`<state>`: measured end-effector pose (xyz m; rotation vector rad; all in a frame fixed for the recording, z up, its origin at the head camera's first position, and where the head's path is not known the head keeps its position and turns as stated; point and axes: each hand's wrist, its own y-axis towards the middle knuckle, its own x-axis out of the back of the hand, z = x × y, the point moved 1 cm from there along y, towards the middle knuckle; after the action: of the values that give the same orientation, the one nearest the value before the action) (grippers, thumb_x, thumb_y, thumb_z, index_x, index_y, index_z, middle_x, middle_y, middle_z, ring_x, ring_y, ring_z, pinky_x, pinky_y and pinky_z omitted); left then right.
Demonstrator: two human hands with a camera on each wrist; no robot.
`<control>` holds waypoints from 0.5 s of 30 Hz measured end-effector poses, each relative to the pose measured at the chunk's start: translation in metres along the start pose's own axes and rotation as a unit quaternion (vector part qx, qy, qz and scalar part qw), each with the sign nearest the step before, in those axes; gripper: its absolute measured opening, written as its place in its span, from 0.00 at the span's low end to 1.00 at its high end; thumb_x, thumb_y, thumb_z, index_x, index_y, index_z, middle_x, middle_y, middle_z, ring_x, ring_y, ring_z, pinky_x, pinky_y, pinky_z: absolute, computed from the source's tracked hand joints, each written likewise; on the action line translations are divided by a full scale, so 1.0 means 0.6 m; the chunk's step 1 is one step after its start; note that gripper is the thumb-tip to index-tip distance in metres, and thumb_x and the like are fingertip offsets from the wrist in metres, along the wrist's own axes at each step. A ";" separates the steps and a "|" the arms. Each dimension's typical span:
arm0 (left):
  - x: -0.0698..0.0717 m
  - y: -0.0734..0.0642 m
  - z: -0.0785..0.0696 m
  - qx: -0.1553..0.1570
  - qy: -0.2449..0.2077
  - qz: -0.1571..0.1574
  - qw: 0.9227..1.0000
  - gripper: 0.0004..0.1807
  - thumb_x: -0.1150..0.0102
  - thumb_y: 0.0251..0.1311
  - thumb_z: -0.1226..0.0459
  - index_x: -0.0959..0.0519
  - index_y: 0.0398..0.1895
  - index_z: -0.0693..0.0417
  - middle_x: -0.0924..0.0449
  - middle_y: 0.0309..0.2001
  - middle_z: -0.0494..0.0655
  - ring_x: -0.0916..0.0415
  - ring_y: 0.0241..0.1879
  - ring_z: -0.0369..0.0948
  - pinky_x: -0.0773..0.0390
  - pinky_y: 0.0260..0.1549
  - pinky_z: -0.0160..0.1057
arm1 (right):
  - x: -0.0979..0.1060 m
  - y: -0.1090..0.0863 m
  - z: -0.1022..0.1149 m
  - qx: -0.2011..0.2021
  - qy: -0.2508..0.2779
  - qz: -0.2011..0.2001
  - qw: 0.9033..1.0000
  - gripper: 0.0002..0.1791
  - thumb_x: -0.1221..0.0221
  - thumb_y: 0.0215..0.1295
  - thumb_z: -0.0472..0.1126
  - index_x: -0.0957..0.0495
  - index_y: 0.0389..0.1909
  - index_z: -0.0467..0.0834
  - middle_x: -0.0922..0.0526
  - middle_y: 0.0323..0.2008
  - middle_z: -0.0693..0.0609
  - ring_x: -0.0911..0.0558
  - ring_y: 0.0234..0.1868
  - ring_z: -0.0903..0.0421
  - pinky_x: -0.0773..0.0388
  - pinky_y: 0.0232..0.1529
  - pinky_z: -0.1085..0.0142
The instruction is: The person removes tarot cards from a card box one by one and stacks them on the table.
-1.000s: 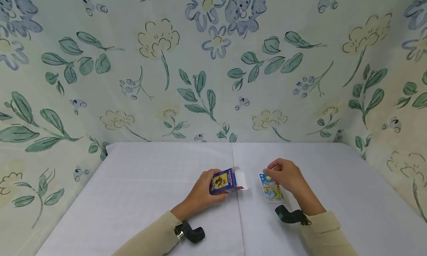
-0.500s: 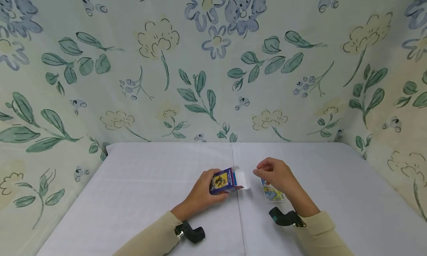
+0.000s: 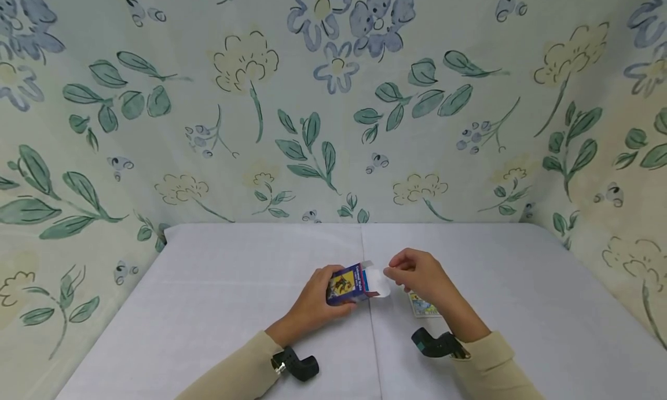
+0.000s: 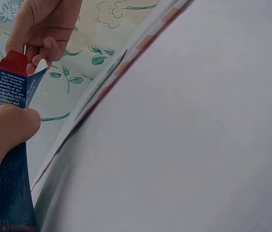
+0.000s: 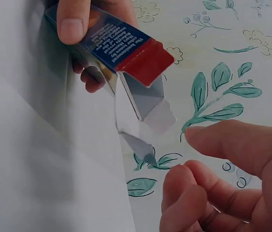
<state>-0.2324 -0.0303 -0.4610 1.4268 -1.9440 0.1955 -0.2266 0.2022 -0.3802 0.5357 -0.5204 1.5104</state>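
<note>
The left hand point(image 3: 314, 301) grips a dark-blue rectangular cardboard box point(image 3: 344, 285) with a yellow picture panel, its fingers pinching opposite sides, over a white cloth-covered table point(image 3: 250, 261). The box's open end, with red-and-white flaps point(image 5: 145, 63), faces the right hand point(image 3: 423, 279). The right hand's fingers are bent, thumb spread from them, near the flaps. A colourful white-bordered illustrated card point(image 3: 424, 309) lies on the table, partly hidden by the right hand.

The right hand point(image 3: 421, 278) hides much of the printed card point(image 3: 424, 308); the left wrist view crops the box point(image 4: 15, 181).
</note>
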 end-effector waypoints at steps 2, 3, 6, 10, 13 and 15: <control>0.000 0.000 0.001 0.006 0.001 0.002 1.000 0.41 0.29 0.49 0.48 0.36 0.64 0.46 0.30 0.53 0.41 0.33 0.48 0.37 0.28 0.49 0.41 | -0.004 0.000 0.003 0.004 0.005 0.003 1.000 0.12 0.34 0.59 0.43 0.22 0.37 0.40 0.21 0.27 0.49 0.23 0.28 0.48 0.23 0.27 0.64; 0.000 0.000 0.000 0.008 0.001 0.003 1.000 0.41 0.29 0.48 0.48 0.36 0.64 0.46 0.30 0.53 0.41 0.33 0.48 0.37 0.28 0.49 0.41 | -0.006 0.000 0.005 0.006 0.008 0.003 1.000 0.11 0.34 0.59 0.42 0.22 0.37 0.40 0.21 0.26 0.49 0.23 0.27 0.48 0.23 0.27 0.64; 0.000 0.000 0.001 0.010 -0.003 0.003 1.000 0.41 0.29 0.48 0.48 0.36 0.64 0.46 0.30 0.52 0.40 0.34 0.48 0.37 0.28 0.49 0.41 | -0.013 -0.002 0.012 0.007 0.008 0.008 1.000 0.11 0.34 0.58 0.43 0.22 0.36 0.41 0.21 0.26 0.50 0.25 0.25 0.51 0.24 0.26 0.64; -0.001 0.000 0.000 0.005 -0.009 0.003 1.000 0.40 0.29 0.49 0.48 0.36 0.64 0.46 0.30 0.53 0.40 0.34 0.48 0.37 0.28 0.49 0.41 | -0.019 -0.004 0.021 0.000 0.005 0.012 1.000 0.10 0.34 0.59 0.42 0.22 0.36 0.42 0.21 0.27 0.50 0.26 0.24 0.53 0.26 0.26 0.64; -0.001 0.001 0.001 0.002 -0.005 0.001 1.000 0.40 0.29 0.49 0.48 0.36 0.64 0.46 0.30 0.52 0.39 0.34 0.48 0.37 0.28 0.48 0.40 | -0.024 -0.004 0.025 -0.004 0.008 0.017 1.000 0.09 0.34 0.59 0.42 0.22 0.36 0.42 0.21 0.27 0.50 0.26 0.24 0.53 0.26 0.26 0.65; -0.001 0.001 0.002 -0.002 -0.005 0.002 1.000 0.40 0.29 0.49 0.48 0.36 0.64 0.47 0.29 0.52 0.40 0.34 0.48 0.37 0.28 0.47 0.40 | -0.026 -0.006 0.026 -0.005 0.007 0.020 1.000 0.09 0.34 0.59 0.42 0.22 0.35 0.42 0.21 0.27 0.50 0.26 0.25 0.54 0.26 0.25 0.65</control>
<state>-0.2334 -0.0303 -0.4618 1.4241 -1.9540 0.1869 -0.2230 0.1802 -0.3781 0.5082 -0.5303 1.5481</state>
